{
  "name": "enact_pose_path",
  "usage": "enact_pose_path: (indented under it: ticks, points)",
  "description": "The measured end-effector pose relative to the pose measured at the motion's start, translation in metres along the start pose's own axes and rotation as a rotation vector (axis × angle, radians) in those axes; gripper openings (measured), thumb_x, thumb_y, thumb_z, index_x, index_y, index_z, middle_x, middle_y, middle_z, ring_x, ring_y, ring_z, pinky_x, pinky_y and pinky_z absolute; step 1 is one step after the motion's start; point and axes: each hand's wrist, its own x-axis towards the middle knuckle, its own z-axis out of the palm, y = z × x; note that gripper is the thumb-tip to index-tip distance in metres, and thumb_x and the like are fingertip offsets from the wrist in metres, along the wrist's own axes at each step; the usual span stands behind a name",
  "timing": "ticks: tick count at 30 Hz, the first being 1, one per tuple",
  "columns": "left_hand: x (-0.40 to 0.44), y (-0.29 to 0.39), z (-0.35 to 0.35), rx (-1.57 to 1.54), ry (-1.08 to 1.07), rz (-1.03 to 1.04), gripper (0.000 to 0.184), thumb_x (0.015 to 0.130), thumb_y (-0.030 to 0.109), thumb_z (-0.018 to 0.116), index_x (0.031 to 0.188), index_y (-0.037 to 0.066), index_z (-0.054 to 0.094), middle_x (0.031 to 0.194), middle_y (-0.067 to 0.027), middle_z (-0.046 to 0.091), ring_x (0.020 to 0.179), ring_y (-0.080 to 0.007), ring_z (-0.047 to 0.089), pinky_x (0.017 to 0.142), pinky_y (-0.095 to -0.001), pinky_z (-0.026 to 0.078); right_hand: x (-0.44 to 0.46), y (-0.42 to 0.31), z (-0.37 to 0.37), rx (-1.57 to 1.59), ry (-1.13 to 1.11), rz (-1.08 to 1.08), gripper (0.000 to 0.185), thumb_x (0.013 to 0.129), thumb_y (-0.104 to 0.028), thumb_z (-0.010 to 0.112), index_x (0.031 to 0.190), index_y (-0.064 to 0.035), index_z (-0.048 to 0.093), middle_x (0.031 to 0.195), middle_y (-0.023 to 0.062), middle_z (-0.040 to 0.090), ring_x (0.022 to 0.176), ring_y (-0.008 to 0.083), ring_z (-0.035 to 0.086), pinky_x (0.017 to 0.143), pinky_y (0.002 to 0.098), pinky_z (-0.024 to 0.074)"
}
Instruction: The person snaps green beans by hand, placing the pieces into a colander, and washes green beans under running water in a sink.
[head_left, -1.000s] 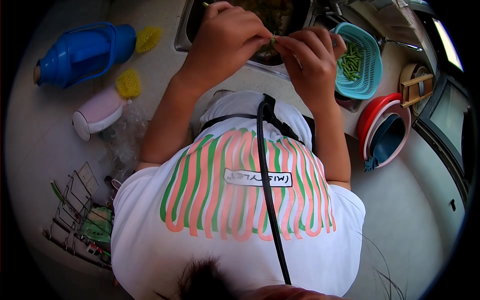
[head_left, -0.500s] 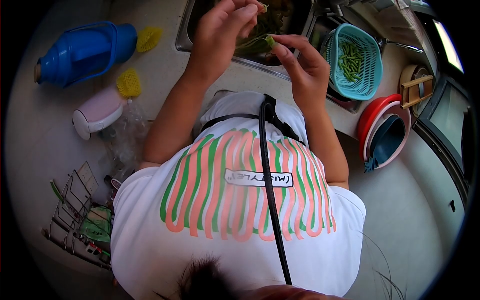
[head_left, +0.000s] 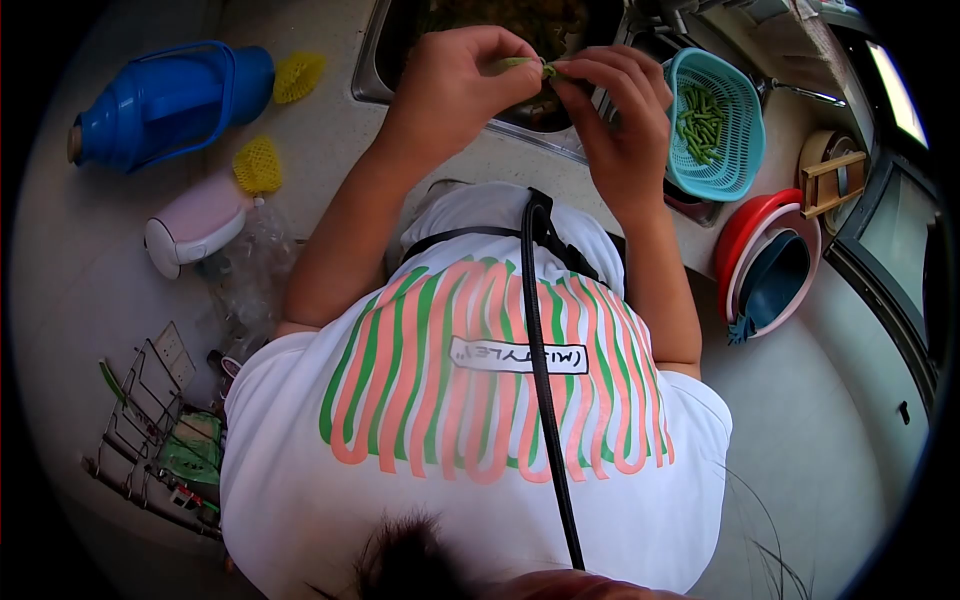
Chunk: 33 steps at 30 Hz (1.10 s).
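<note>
Over the metal sink [head_left: 372, 55], both hands meet fingertip to fingertip on a thin green bean [head_left: 547, 70]. My left hand [head_left: 455, 95] pinches its longer part, which runs back under the fingers. The thumb and forefinger of my right hand [head_left: 620, 115] close on the bean's end. Brownish-green matter [head_left: 540, 22], too dim to make out, lies in the sink below. Just right of my right hand, a turquoise basket [head_left: 745, 130] holds several short green bean pieces [head_left: 702, 125].
A blue flask [head_left: 165, 105], yellow mesh pieces [head_left: 298, 78] and a pink-white container [head_left: 200, 222] are at the left. Red and pink basins [head_left: 735, 235] stand at the right, below a wooden frame [head_left: 833, 183]. A wire rack [head_left: 130, 430] is at lower left.
Half a second ago my hands were apart, with green bits at each one's fingertips. They have come together over the sink, my left hand moving down and my right hand slightly up.
</note>
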Motion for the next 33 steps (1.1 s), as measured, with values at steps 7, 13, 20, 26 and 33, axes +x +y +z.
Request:
enact_pose_path:
  ticks: [7, 13, 20, 26, 33]
  points:
    - [-0.003, 0.008, 0.002, 0.208, 0.031, 0.054, 0.016, 0.090, 0.014, 0.072, 0.100, 0.001, 0.072, 0.081, 0.0005, 0.068, 0.072, -0.0029, 0.058, 0.062, -0.0192, 0.046, -0.002, -0.003, 0.001, 0.031, -0.028, -0.030, 0.024, 0.077, 0.003, 0.076, 0.098, -0.0074, 0.073, 0.097, 0.0069, 0.070, 0.083, 0.0228, 0.067, 0.068, 0.0319, 0.0551]
    - [0.000, -0.001, -0.002, 0.259, 0.030, 0.001, 0.018, 0.092, 0.018, 0.070, 0.099, 0.001, 0.070, 0.084, -0.0006, 0.068, 0.073, -0.0046, 0.059, 0.065, -0.0216, 0.047, -0.014, -0.003, -0.001, 0.658, 0.028, 0.437, 0.012, 0.090, 0.001, 0.070, 0.102, 0.0014, 0.071, 0.104, 0.0076, 0.073, 0.085, 0.0158, 0.071, 0.073, 0.0254, 0.0563]
    - [0.011, -0.026, -0.004, 0.064, 0.096, 0.032, 0.026, 0.099, 0.025, 0.061, 0.108, 0.002, 0.068, 0.093, -0.0011, 0.067, 0.087, -0.0074, 0.059, 0.080, -0.0232, 0.046, -0.018, 0.011, -0.009, 1.344, 0.129, 0.600, 0.022, 0.099, -0.007, 0.062, 0.118, 0.0046, 0.065, 0.111, 0.0174, 0.071, 0.096, 0.0283, 0.072, 0.089, 0.0398, 0.0592]
    - [0.009, -0.008, -0.003, -0.223, -0.093, 0.065, 0.028, 0.102, 0.013, 0.050, 0.124, 0.003, 0.064, 0.103, -0.0030, 0.065, 0.093, -0.0083, 0.057, 0.085, -0.0229, 0.046, -0.018, 0.011, -0.007, 1.369, 0.137, 0.632, 0.022, 0.099, -0.007, 0.062, 0.119, 0.0033, 0.065, 0.114, 0.0164, 0.070, 0.101, 0.0264, 0.070, 0.091, 0.0397, 0.0573]
    - [0.007, -0.003, 0.008, -0.257, -0.080, 0.095, 0.037, 0.100, 0.001, 0.054, 0.136, 0.003, 0.058, 0.114, -0.0091, 0.068, 0.107, -0.0156, 0.066, 0.098, -0.0283, 0.051, -0.025, 0.028, -0.017, 1.293, 0.364, 0.696, 0.023, 0.098, -0.009, 0.064, 0.119, 0.0012, 0.066, 0.110, 0.0129, 0.071, 0.092, 0.0177, 0.067, 0.083, 0.0316, 0.0542]
